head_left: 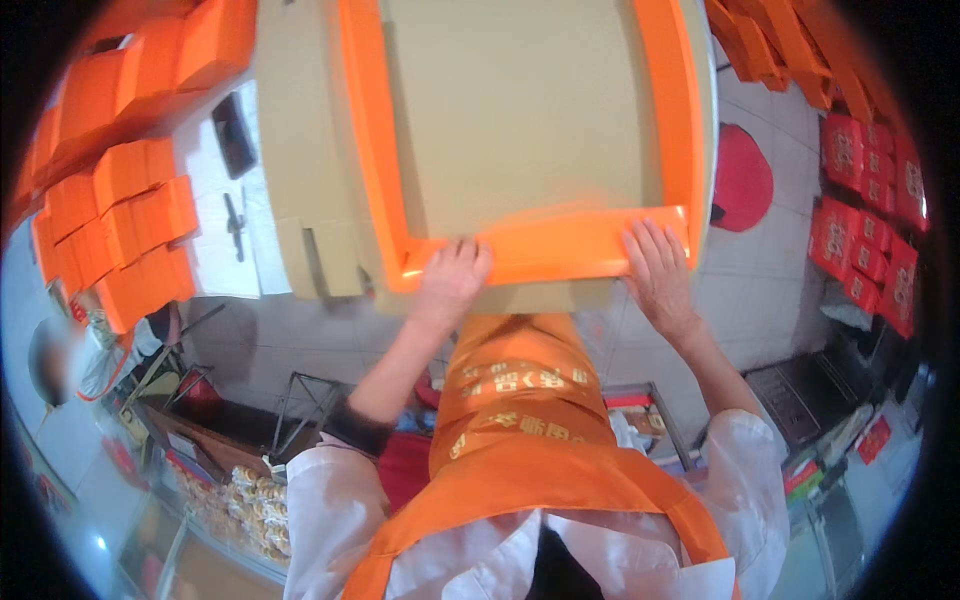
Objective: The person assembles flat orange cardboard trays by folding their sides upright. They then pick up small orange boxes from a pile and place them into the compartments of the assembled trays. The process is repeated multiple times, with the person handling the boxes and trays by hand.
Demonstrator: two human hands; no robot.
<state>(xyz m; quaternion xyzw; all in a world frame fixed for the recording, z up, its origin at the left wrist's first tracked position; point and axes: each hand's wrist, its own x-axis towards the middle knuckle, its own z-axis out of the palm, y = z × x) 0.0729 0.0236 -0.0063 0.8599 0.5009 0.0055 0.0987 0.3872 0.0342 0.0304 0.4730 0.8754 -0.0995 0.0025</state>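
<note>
In front of me lies a large open orange cardboard box point(375, 130) with a brown inner base point(520, 110). Its orange walls rise on the left, right and near sides; the far side is out of view. My left hand point(452, 280) is curled over the near wall close to its left corner. Near the right corner, my right hand point(660, 275) grips the same wall, its fingers reaching over the top edge. Slight motion blur covers the near wall between my hands. Both thumbs are partly hidden.
Brown cardboard point(300, 130) lies under the box. On a white surface at left are a black phone point(232, 135) and a small dark tool point(235, 225). Stacked orange boxes point(130, 190) stand farther left. Red packages point(860, 240) and a red stool point(742, 178) are at right.
</note>
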